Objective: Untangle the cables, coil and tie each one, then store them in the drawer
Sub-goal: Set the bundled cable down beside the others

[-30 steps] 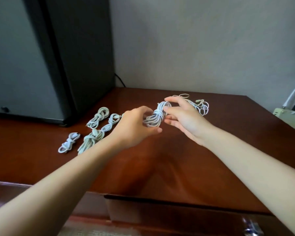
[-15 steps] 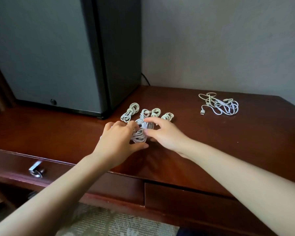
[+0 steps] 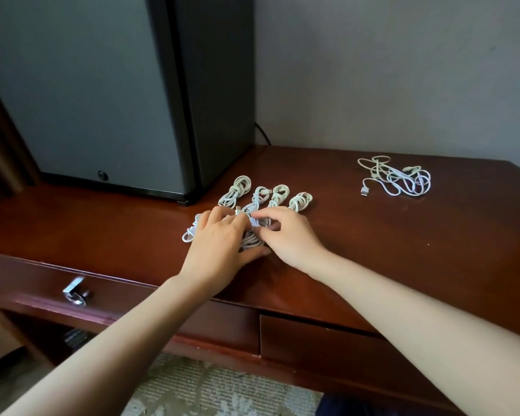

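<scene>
The left hand (image 3: 219, 241) is clasping the white coiled cable bundle (image 3: 250, 239) against the reddish-brown wooden tabletop (image 3: 373, 250), thumb along its near edge, while the right hand (image 3: 288, 235) is pinching its wrapped waist. It's lying just in front of four tied white coils (image 3: 278, 195); a loose white tangle (image 3: 397, 178) is waiting well apart. Light, limp, springy stuff, I'd say, and best gripped at the tied middle, or the loops may spill.

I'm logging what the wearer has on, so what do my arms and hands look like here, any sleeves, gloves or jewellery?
The left forearm and right forearm are bare to the frame edge, no sleeve in view. The left hand and right hand wear no gloves, and no watch, bracelet or ring shows.
</scene>
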Demonstrator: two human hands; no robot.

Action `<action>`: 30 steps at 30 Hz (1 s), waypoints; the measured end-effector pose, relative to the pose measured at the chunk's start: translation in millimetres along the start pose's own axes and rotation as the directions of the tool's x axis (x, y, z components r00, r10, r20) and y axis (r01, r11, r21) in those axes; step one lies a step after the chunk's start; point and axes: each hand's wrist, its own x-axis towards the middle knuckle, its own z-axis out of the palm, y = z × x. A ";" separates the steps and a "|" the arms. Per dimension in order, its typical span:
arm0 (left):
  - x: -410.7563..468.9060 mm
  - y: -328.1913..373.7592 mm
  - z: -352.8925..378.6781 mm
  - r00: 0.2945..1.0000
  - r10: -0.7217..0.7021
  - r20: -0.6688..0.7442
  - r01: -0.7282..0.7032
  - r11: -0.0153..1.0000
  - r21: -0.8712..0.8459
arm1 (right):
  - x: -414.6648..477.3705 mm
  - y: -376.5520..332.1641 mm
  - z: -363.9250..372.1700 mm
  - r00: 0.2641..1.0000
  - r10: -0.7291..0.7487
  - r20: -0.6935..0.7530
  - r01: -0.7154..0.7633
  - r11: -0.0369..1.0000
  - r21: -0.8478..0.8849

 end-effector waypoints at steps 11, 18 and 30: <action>10.6 -0.3 0.2 1.000 -0.001 0.023 0.001 1.000 0.024 | -5.5 4.3 -23.6 0.993 -0.086 0.085 0.092 0.993 -0.069; 46.4 41.1 -21.3 0.996 -0.036 0.087 0.040 0.998 -0.048 | -3.7 23.0 -65.8 0.993 -0.095 0.072 0.092 0.995 0.035; 151.2 151.9 74.3 0.965 -0.049 0.256 0.167 0.871 -0.462 | -8.4 117.8 -179.6 0.982 0.066 -0.175 -0.055 0.996 0.072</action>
